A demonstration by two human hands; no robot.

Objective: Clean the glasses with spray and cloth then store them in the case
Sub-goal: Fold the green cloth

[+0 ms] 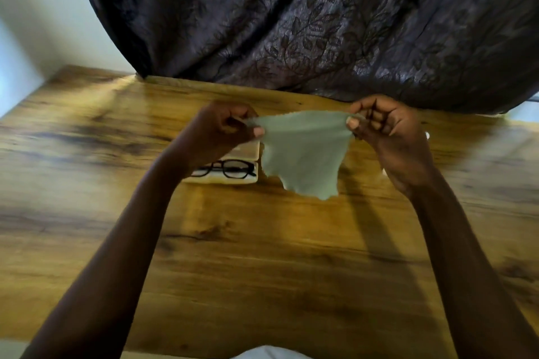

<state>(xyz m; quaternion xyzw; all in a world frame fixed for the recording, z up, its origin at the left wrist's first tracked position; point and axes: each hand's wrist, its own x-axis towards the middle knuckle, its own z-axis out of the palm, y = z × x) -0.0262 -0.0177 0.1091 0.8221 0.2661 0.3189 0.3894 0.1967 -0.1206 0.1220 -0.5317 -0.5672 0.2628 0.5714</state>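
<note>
Two bare hands hold a pale green cloth [303, 151] stretched between them above a wooden bench [262, 256]. The left hand [224, 132] pinches the cloth's upper left corner between thumb and fingers; the right hand [385, 131] pinches the upper right corner the same way. The cloth hangs down loosely to a ragged point below and between the hands. Just beneath the left hand, black-framed glasses [230, 169] lie in an open cream case [221, 178] on the bench. A dark patterned curtain [320, 23] hangs beyond the hands.
</note>
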